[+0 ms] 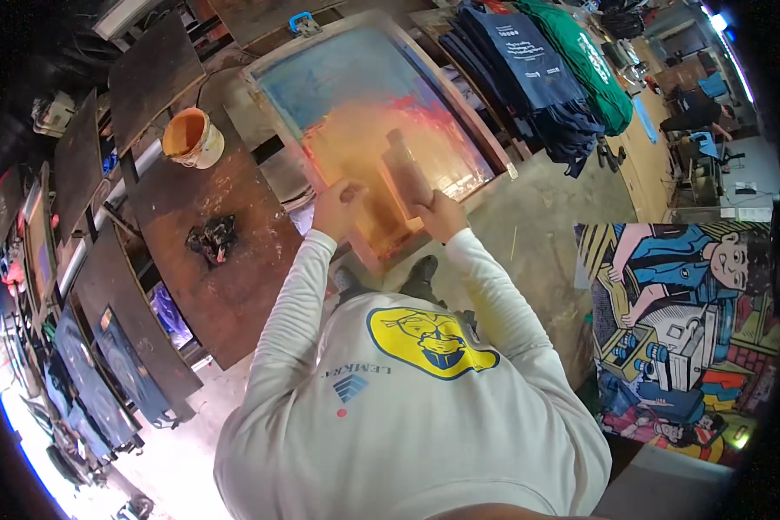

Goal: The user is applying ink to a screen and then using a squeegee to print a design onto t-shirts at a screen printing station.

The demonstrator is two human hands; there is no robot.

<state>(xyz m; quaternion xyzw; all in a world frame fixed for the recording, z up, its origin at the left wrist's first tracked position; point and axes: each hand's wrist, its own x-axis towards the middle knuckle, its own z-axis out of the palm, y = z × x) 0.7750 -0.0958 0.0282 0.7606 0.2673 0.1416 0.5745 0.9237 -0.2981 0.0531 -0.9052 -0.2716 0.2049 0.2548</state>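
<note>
In front of me lies a screen printing frame (455, 82), its mesh smeared with blue, red and orange-yellow ink. My right hand (442, 217) is closed around the near end of a brownish tool (406, 169). This tool is narrow at its far end and wider toward my fingers; blur hides its exact kind, and it is over the frame's near part. My left hand (338, 208) is curled closed by the frame's near left side. What it holds, if anything, I cannot make out. A blue clamp (302, 22) sits at the frame's far edge.
On the brown board (260, 290) at left are a paint-stained bucket (206, 149), orange inside, and a crumpled black rag (211, 241). More boards, some bearing dark shirts (126, 355), line the left. Navy shirts (529, 78) and green shirts (585, 65) are stacked far right, near another person (702, 117).
</note>
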